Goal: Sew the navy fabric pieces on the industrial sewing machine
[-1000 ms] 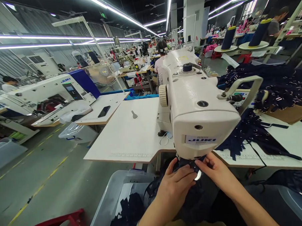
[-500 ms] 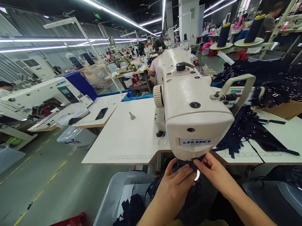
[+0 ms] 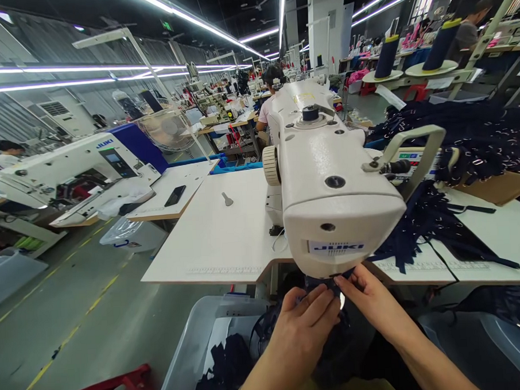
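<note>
The white JUKI sewing machine (image 3: 336,214) stands directly in front of me, its head hiding the needle area. Just under its near end, my left hand (image 3: 306,325) is closed on a piece of navy fabric (image 3: 314,282), fingers bent over it. My right hand (image 3: 370,293) pinches the same dark fabric between thumb and fingers, on the right of the left hand. Most of the piece is hidden by the hands and the machine head. More navy strips (image 3: 228,363) lie in a clear plastic bin (image 3: 187,347) at lower left.
Navy straps with metal rings (image 3: 464,134) are heaped on the right of the white table (image 3: 210,237). A small metal key-like piece (image 3: 227,199) lies left of the machine. A phone (image 3: 175,195) rests on the adjoining table. A red stool (image 3: 109,388) stands at lower left.
My left hand has shifted slightly, its fingers drawn closer together over the fabric. The right hand keeps nearly the same place. The view has moved a little.
</note>
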Motion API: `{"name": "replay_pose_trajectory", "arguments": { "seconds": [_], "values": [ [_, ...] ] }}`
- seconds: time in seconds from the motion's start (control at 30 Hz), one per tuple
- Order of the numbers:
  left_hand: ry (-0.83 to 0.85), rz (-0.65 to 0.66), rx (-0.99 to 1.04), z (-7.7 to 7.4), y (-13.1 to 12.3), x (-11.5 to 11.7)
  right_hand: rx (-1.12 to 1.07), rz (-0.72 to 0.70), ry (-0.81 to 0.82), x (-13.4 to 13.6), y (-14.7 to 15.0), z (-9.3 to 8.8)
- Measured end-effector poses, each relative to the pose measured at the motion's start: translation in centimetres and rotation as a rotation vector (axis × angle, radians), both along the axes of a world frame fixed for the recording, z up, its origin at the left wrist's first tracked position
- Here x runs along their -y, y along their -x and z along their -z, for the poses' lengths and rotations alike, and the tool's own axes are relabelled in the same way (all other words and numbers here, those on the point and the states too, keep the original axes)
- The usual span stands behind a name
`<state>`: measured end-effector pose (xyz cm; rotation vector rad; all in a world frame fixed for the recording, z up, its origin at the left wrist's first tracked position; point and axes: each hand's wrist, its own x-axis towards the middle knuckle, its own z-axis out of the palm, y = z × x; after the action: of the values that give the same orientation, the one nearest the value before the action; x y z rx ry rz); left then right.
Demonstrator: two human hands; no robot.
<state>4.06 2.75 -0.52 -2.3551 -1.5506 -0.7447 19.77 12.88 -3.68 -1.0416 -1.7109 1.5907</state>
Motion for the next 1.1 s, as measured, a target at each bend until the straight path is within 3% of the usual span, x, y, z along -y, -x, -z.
{"name": "replay_pose_trajectory", "arguments": {
  "seconds": [0.2, 0.33, 0.47, 0.8, 1.1],
  "values": [
    [-0.030, -0.046, -0.015, 0.3, -0.5, 0.0, -0.027, -0.024, -0.030, -0.8, -0.3, -0.7],
    [-0.058, -0.149, -0.063, 0.8, -1.0, 0.2, 0.112, 0.067, -0.159, -2.4, -0.3, -1.0],
    [-0.037, -0.200, -0.125, 0.9, -1.3, 0.5, 0.195, 0.058, -0.296, -3.5, 0.5, -1.2],
    [-0.070, -0.284, -0.155, 1.6, -1.9, 0.1, 0.190, 0.017, -0.530, -5.4, 1.8, 0.0],
    [-0.079, -0.339, -0.114, 1.7, -2.6, -0.2, 0.212, -0.009, -0.557, -5.6, 2.7, -0.3]
  ]
}}
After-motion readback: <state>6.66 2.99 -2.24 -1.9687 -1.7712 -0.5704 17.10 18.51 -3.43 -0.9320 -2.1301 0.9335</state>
